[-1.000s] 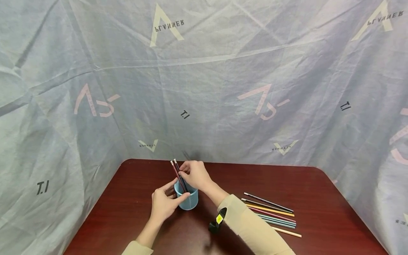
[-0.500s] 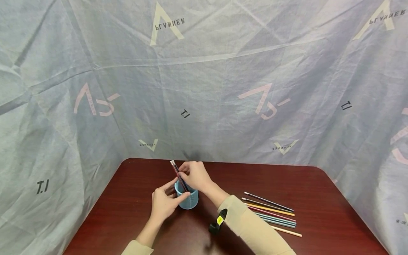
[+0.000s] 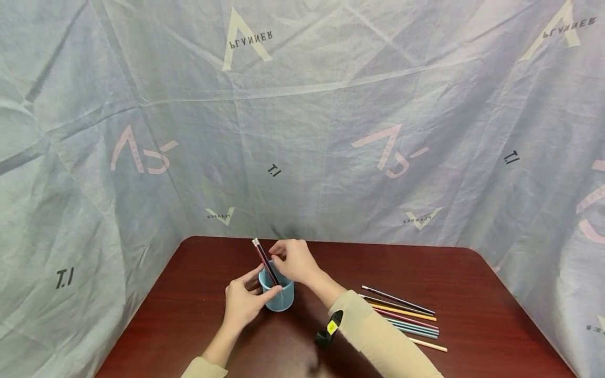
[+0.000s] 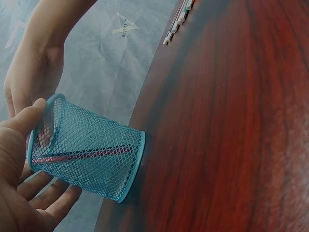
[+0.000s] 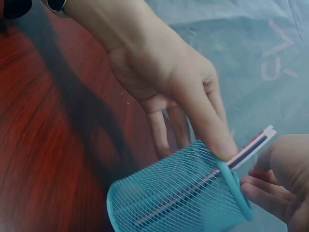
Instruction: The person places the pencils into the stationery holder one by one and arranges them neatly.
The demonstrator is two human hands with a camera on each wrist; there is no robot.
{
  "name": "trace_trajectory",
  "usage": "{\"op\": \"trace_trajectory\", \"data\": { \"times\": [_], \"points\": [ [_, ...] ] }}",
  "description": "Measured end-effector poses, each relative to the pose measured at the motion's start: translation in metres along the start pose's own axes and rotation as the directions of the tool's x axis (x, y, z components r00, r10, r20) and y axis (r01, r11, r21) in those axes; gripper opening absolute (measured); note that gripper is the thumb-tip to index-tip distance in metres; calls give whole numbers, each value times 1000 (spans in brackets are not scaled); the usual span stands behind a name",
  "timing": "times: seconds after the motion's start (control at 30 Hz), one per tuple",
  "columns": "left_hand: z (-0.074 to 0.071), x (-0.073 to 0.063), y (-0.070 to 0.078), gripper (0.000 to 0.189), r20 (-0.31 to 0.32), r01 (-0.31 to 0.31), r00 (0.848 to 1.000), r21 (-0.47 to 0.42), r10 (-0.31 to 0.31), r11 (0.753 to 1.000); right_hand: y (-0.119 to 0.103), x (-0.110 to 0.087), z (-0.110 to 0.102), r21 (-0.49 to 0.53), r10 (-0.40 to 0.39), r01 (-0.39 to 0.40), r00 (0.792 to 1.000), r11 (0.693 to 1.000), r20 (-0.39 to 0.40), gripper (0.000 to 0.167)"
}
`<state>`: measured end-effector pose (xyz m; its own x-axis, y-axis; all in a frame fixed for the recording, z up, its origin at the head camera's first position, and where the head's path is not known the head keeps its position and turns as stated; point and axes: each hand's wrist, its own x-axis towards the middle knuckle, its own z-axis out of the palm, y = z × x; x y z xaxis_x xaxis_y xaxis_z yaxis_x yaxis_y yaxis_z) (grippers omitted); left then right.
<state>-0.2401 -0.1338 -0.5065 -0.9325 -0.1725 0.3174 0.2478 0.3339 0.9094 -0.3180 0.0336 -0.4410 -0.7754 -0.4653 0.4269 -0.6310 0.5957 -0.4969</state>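
Observation:
My left hand (image 3: 243, 303) holds a light-blue mesh pencil cup (image 3: 281, 300), thumb on one side of the rim and fingers round the other. Two pencils (image 3: 262, 254), one dark and one red, lean in the cup with white ends sticking up to the left. Through the mesh in the left wrist view, the red pencil (image 4: 87, 155) slants down to the base. My right hand (image 3: 296, 261) is just right of the pencil tops, its fingers loosely bent and apart from them. In the right wrist view, the right hand (image 5: 285, 179) sits beside the cup's rim with nothing between its fingers.
Several pencils (image 3: 403, 310), dark, yellow, red, teal and pale, lie in a loose row on the right of the dark red wooden table (image 3: 198, 294). A grey printed cloth (image 3: 302, 157) hangs behind and at the sides. A black device (image 3: 326, 333) is on the right wrist.
The two pencil tops have come together. My right hand has let go of the pencils and moved slightly right. My left hand keeps its hold on the cup.

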Motion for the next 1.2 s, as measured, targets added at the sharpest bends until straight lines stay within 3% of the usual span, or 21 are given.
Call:
{"op": "trace_trajectory", "data": {
  "times": [0.57,0.8,1.2],
  "points": [
    [1,0,-1,75,-27,18,999,-28,-19,999,29,-22,-70,-51,0,-6,992,999,-125,11],
    [1,1,-2,75,-30,-15,999,-39,13,999,46,-46,-102,-107,15,-28,993,994,-120,11],
    [1,-1,-1,76,-15,20,1000,-31,-21,999,74,-92,-133,-157,58,-72,994,985,-93,13]
  ]
}}
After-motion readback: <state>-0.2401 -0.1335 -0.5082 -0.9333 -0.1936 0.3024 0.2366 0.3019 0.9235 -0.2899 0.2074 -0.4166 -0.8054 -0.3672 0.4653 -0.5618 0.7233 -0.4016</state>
